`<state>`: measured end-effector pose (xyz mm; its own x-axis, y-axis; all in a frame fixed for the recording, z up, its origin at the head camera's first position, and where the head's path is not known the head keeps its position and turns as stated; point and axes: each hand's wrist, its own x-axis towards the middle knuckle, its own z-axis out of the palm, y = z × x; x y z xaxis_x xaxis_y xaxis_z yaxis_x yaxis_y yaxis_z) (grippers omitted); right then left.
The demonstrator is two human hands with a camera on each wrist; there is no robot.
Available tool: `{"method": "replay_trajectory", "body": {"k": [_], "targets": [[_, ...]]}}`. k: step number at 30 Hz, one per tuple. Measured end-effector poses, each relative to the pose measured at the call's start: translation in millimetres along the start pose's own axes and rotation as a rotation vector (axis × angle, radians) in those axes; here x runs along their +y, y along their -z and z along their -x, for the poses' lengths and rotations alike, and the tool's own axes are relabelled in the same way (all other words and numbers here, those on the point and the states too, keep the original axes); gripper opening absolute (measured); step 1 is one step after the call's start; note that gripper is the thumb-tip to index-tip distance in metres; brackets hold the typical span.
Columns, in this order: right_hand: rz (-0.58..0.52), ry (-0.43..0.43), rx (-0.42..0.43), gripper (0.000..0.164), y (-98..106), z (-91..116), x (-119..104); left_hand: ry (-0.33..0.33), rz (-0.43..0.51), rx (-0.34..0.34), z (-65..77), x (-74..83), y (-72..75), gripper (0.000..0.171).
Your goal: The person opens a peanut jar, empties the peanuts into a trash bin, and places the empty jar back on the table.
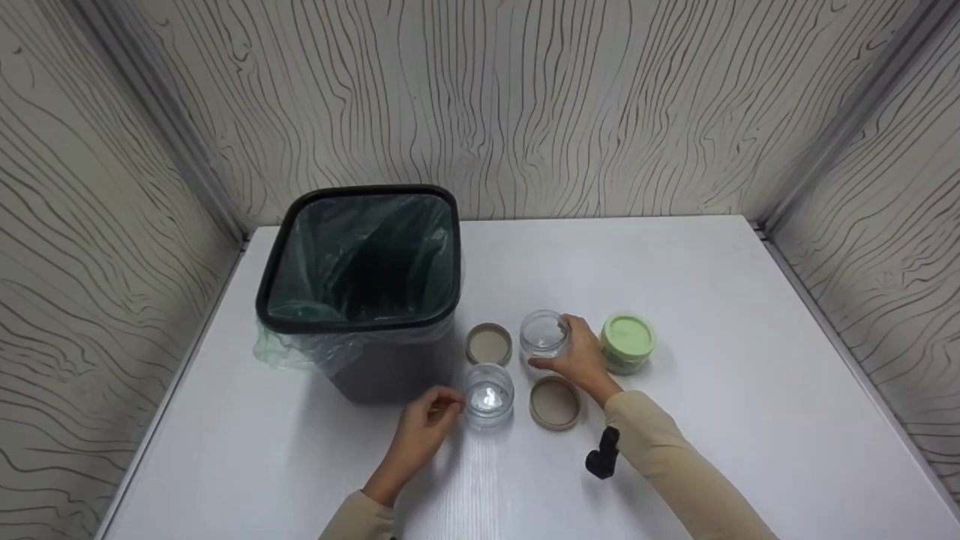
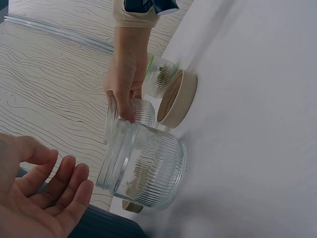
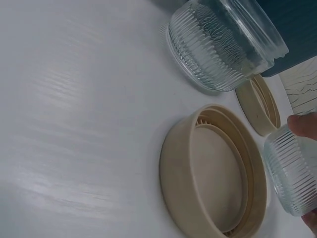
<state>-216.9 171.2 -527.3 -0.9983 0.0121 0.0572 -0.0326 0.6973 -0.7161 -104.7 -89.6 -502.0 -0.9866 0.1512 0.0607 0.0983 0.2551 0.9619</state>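
Observation:
My right hand grips a ribbed clear glass jar from its right side, thumb at the front and fingers behind. A second open glass jar stands nearer me. Beside its left edge is my left hand; in the left wrist view its fingers are loosely bent, apart from the glass and holding nothing. One beige lid lies inside up just in front of the held jar. Another beige lid lies behind the second jar. To the right of my right hand is a jar with a green lid.
A dark bin with a black rim and a green plastic liner stands on the left of the white table, close to the jars. Patterned panels rise at the back and on both sides.

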Motion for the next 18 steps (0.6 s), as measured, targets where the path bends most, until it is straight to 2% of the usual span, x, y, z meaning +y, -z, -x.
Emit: {"method": "replay_trajectory", "body": {"k": [11,18], "targets": [[0.017,-0.052,-0.02,0.092,-3.6,-0.5,4.9,-0.007,-0.008,-0.016,-1.4,-1.0,0.8,0.016],[-0.029,-0.078,-0.048,0.096,-6.4,-0.9,6.5,0.004,-0.004,-0.016,-1.5,-0.8,1.6,0.016]]}}
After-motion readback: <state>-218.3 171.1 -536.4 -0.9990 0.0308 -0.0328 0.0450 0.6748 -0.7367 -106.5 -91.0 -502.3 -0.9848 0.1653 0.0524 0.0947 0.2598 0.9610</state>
